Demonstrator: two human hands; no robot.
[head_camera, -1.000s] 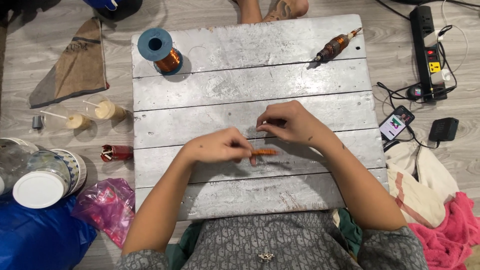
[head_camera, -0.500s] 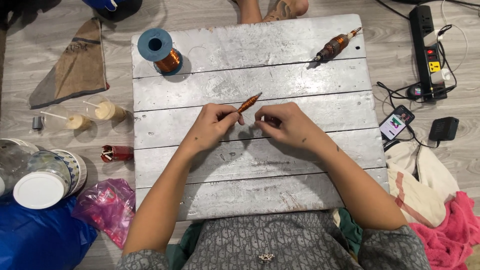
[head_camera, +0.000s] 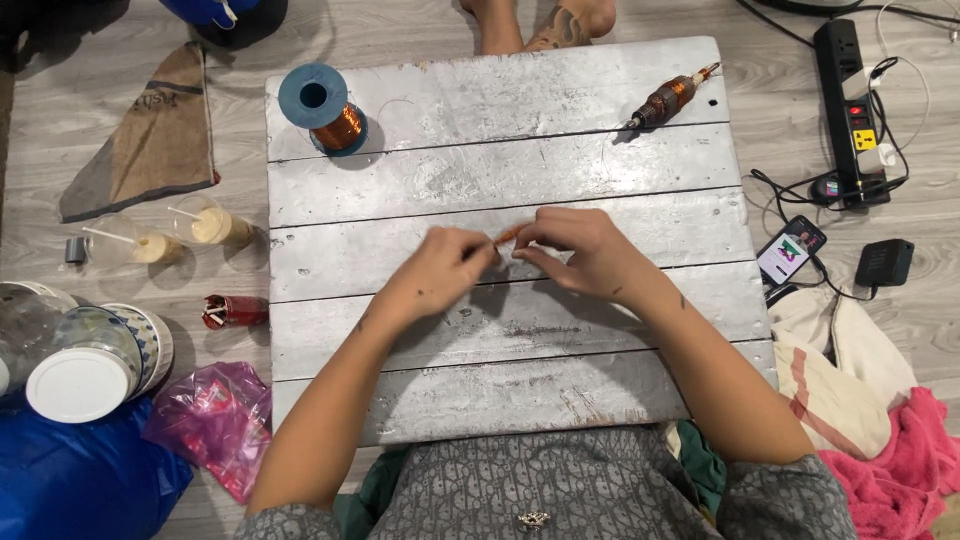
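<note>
My left hand (head_camera: 445, 265) and my right hand (head_camera: 580, 250) meet over the middle of a silver-painted plank board (head_camera: 500, 330). Both pinch a small copper-coloured coil piece (head_camera: 506, 236), of which only an orange tip shows between the fingertips. A blue spool of copper wire (head_camera: 325, 108) stands at the board's far left corner. A wound motor armature (head_camera: 668, 97) lies near the far right corner.
Left of the board on the floor are two plastic cups with straws (head_camera: 170, 235), a red can (head_camera: 232, 311), a pink bag (head_camera: 215, 420) and lidded containers (head_camera: 85, 365). To the right lie a power strip (head_camera: 850, 110), a phone (head_camera: 790, 250), a black adapter (head_camera: 885, 262) and cloths (head_camera: 880, 440). Another person's feet (head_camera: 540, 22) are beyond the far edge.
The hands lifted the copper piece from near the board and drew close together; the piece, earlier sticking out at an angle, is now mostly hidden between the fingertips.
</note>
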